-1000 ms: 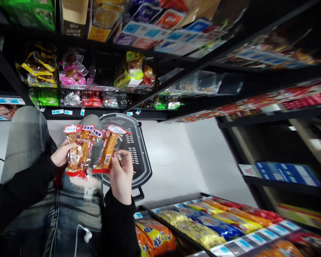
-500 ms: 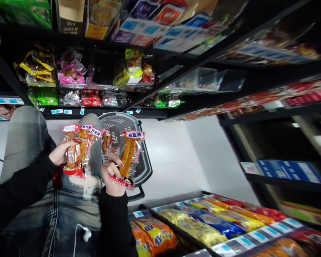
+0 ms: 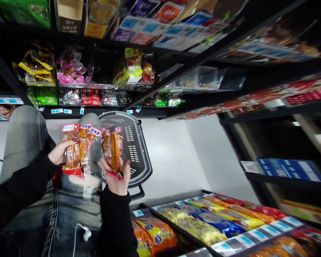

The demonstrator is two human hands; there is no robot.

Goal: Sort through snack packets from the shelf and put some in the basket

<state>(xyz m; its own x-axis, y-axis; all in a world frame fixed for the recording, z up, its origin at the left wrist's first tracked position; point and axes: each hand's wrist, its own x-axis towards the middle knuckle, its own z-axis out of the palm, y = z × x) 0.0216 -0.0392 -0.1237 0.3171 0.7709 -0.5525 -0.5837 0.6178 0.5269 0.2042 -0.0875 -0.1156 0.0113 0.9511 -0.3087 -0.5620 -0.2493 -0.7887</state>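
My left hand [image 3: 59, 151] is closed on a few clear snack packets [image 3: 70, 153] with brown sticks inside and red-and-white ends, held fanned over my knee. Over the dark grey shopping basket [image 3: 131, 130], my right hand [image 3: 117, 184] holds a single snack packet [image 3: 115, 150] of the same kind. This one stands roughly upright against the palm, thumb on its right and fingers on its left. More small brown-and-red packets [image 3: 105, 138] lie inside the basket, partly hidden by the held ones.
Ahead stands a black shelf with bins of yellow packets [image 3: 39, 67], pink packets [image 3: 71, 71] and a green box [image 3: 127, 67]. Bagged snacks [image 3: 198, 221] fill a low rack at the right front. White floor [image 3: 171, 153] lies beside the basket. An earphone [image 3: 87, 233] dangles over my jeans.
My right hand first moved its packet away from the left-hand bunch and turned it over, showing its printed label. Since then the packet has swung left and more upright. The left hand stays nearly still.
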